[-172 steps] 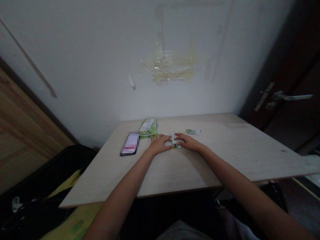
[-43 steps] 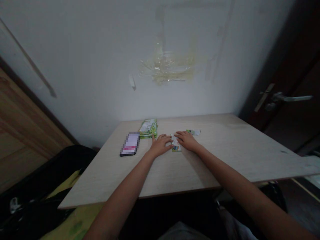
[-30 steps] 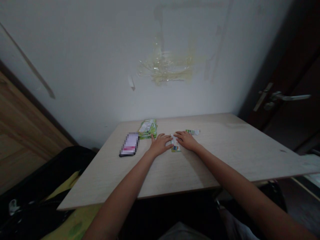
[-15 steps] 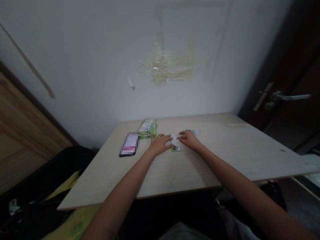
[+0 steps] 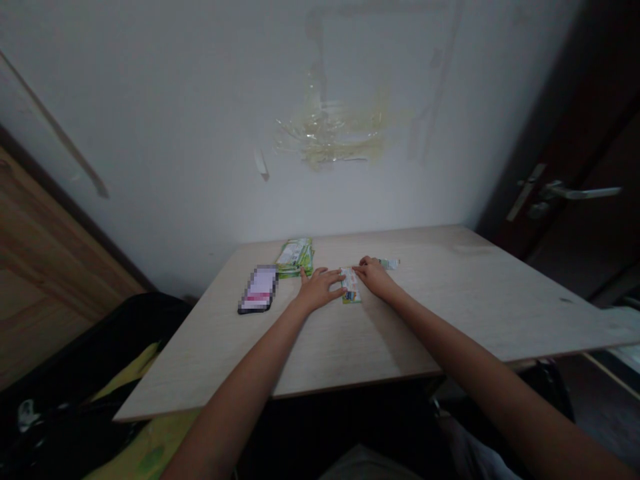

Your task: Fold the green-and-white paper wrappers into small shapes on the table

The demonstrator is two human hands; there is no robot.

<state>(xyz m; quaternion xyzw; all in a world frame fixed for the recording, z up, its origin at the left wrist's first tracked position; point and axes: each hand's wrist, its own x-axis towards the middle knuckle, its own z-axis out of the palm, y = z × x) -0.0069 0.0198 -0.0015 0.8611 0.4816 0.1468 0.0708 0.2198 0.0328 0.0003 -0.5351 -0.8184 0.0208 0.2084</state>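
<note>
A small white and green packet (image 5: 351, 287) lies flat on the pale wooden table (image 5: 400, 320). My left hand (image 5: 320, 288) rests flat on the table with its fingers spread, the fingertips touching the packet's left edge. On the packet's right side is my right hand (image 5: 373, 276), its fingers bent and its fingertips at the packet's far right corner. Another small green and white packet (image 5: 391, 264) lies just beyond my right hand.
A stack of green packets (image 5: 296, 256) lies at the back of the table near the wall. A phone (image 5: 259, 289) with its screen lit lies left of my hands. A dark door with a metal handle (image 5: 570, 193) stands at the right. Dark bags (image 5: 75, 393) sit lower left.
My right hand has slid off the packet towards the right and back, uncovering more of its face. My left hand has stayed at the packet's left edge.
</note>
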